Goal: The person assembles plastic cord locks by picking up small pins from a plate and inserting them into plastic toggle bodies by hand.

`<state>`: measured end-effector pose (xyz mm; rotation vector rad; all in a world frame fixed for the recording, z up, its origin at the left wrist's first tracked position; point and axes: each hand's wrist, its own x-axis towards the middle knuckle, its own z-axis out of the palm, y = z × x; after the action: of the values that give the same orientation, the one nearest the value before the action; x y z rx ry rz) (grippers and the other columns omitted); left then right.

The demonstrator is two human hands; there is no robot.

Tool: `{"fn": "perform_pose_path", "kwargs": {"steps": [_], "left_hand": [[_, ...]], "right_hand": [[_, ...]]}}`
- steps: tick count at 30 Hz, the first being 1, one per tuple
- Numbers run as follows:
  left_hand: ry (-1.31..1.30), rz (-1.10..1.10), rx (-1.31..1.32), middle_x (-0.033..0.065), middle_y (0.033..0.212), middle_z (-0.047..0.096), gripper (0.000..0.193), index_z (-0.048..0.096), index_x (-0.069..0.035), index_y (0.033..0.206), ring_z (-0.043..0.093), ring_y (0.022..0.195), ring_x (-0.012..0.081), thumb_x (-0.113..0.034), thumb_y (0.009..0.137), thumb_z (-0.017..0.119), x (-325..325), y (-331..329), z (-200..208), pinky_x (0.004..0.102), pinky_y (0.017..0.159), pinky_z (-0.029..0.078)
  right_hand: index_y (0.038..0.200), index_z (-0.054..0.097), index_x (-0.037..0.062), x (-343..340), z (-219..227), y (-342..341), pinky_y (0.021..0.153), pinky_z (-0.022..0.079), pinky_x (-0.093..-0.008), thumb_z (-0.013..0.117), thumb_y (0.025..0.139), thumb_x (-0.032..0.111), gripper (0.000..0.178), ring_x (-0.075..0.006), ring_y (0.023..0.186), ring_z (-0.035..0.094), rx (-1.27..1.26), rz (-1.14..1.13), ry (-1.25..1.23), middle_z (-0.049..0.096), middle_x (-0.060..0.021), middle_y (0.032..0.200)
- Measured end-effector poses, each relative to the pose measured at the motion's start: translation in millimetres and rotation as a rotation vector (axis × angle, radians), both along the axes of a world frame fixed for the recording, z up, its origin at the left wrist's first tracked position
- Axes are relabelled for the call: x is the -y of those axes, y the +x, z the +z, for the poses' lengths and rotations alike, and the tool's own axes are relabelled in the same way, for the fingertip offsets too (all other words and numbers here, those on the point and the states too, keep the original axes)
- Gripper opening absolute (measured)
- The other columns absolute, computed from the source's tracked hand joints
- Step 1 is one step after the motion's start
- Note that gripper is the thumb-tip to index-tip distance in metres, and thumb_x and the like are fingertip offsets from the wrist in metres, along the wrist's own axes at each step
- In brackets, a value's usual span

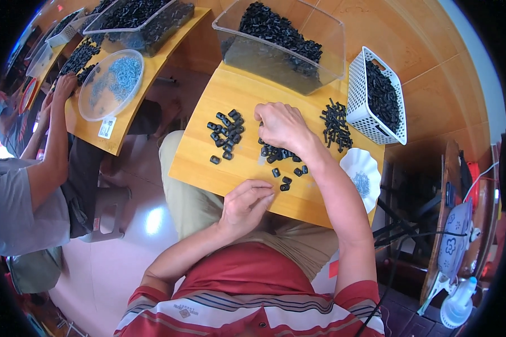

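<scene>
My left hand (245, 206) is at the front edge of the wooden table, thumb and fingertips pinched together; whatever they may hold is too small to make out. My right hand (284, 126) reaches over the middle of the table with its fingers curled down, and its fingertips are partly hidden. Just below it lies a pile of short black barrel-shaped pieces (285, 153), some with a hole in the side. A few loose black barrels (285, 184) lie close to my left fingertips. Further left sits a second group of black barrels (228, 132).
Behind stands a clear bin (334, 56) of black parts, with a white perforated basket (357, 104) beside it. Black stemmed pins (337, 124) and a white scalloped dish (351, 163) of tiny bluish pieces lie right. At left, another person (25, 191) works at a table with a round tub (90, 106).
</scene>
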<state>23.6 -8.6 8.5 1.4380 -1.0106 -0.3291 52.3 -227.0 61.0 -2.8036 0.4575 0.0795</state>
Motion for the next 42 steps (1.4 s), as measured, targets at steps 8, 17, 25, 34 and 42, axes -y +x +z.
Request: {"fn": "perform_pose_path", "kwargs": {"steps": [8,17,25,34,42], "left_hand": [[0.01,0.005,-0.23,0.0113,0.101,0.07,0.017,0.069,0.002,0.104,0.069,0.089,0.0182,0.004,0.087,0.072,2.3,4.4,-4.0,0.0286,0.075,0.056],[-0.235,-0.118,-0.909,0.0086,0.11,0.067,0.028,0.06,0.004,0.124,0.067,0.096,0.0155,0.001,0.096,0.064,8.8,14.0,4.7,0.0284,0.085,0.056],[-0.213,-0.249,-0.903,0.0097,0.109,0.067,0.021,0.066,0.002,0.115,0.069,0.094,0.0167,0.004,0.094,0.065,11.9,4.1,-1.3,0.029,0.085,0.058],[-0.114,-0.294,-0.614,0.0103,0.11,0.066,0.02,0.068,0.0,0.114,0.068,0.091,0.0153,0.002,0.095,0.065,14.9,-9.4,1.6,0.0266,0.083,0.056],[-0.116,-0.292,-0.791,0.0106,0.108,0.069,0.018,0.069,0.001,0.112,0.069,0.089,0.0145,0.003,0.094,0.066,7.4,-25.1,4.0,0.0276,0.081,0.058]], "right_hand": [[0.088,0.065,-0.0006,3.5,3.8,-23.9,0.067,0.052,-0.0394,0.068,0.074,0.008,0.017,-0.0291,0.071,0.068,0.264,-0.091,0.195,0.069,-0.0153,0.079],[0.085,0.06,0.0039,-61.0,23.6,-107.3,0.049,0.03,-0.0192,0.073,0.082,-0.004,0.015,0.0022,0.057,0.038,0.4,-0.253,0.999,0.063,0.0032,0.084],[0.089,0.064,0.0007,-99.4,11.4,-139.6,0.053,0.045,-0.0223,0.071,0.086,-0.003,0.008,-0.0066,0.058,0.056,0.726,-0.348,0.619,0.072,-0.0108,0.095],[0.095,0.065,0.0027,-108.6,16.4,-174.0,0.062,0.054,-0.0326,0.07,0.087,0.003,0.009,-0.0258,0.074,0.071,0.753,-0.386,0.387,0.071,-0.0129,0.099],[0.104,0.066,0.0062,-12.9,16.1,-255.9,0.08,0.052,-0.0448,0.07,0.082,0.008,0.022,-0.0378,0.094,0.066,0.363,-0.619,0.026,0.069,-0.0152,0.107]]}}
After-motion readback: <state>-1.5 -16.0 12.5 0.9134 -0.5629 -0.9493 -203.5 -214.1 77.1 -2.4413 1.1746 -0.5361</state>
